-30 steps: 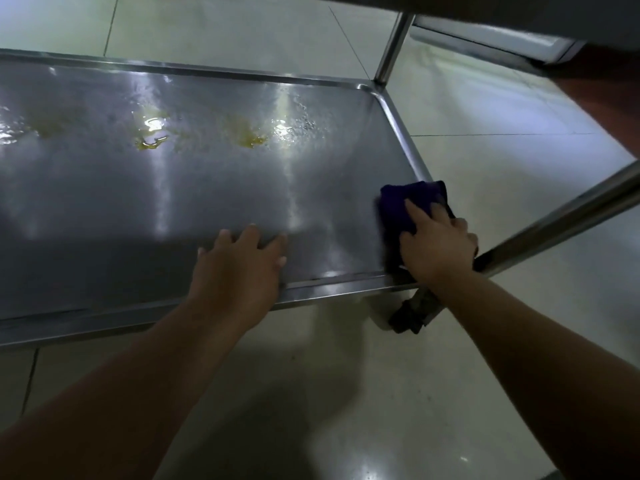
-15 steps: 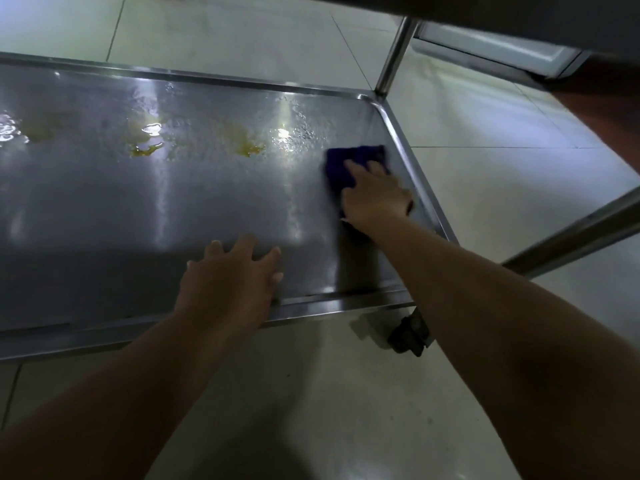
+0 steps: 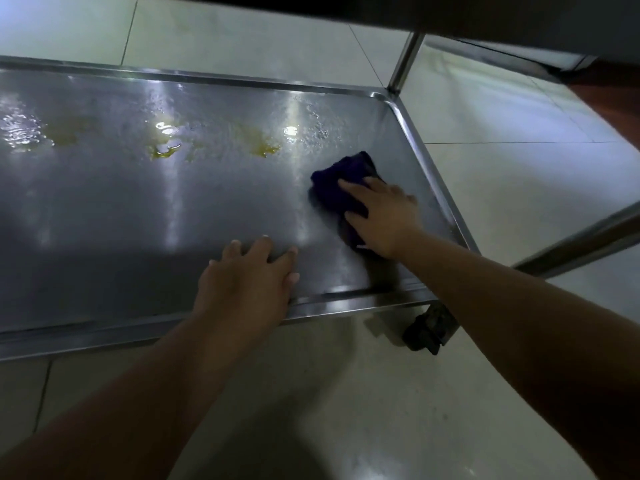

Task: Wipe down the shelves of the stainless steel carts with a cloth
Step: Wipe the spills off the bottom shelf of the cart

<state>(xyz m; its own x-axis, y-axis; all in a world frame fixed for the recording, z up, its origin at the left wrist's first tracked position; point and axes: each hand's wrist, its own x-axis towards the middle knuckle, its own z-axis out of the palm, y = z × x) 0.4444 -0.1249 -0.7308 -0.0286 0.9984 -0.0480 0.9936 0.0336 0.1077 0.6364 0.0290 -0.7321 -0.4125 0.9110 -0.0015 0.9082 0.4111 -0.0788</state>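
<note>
Nearest the camera lay the pale glossy tiled floor (image 3: 398, 410), with both bare forearms reaching out over it. A black caster wheel (image 3: 427, 329) stood on the tiles under the near right corner of the cart. Just beyond was the flat stainless steel shelf (image 3: 138, 220) with its low raised rim. The left hand (image 3: 247, 282) lay across the front rim, fingers spread and straight, palm down on the metal and holding nothing. Further in and to the right, the right hand (image 3: 384, 216) pressed down with extended fingers on a bunched dark blue cloth (image 3: 341, 183). The cloth sat on the shelf surface near the right rim but apart from it. Past the cloth, yellowish oily smears (image 3: 263, 145) and wet droplets dotted the far half of the shelf. At the far right corner a round steel upright post (image 3: 405, 60) rose to the dark underside of an upper shelf (image 3: 415, 12).
</note>
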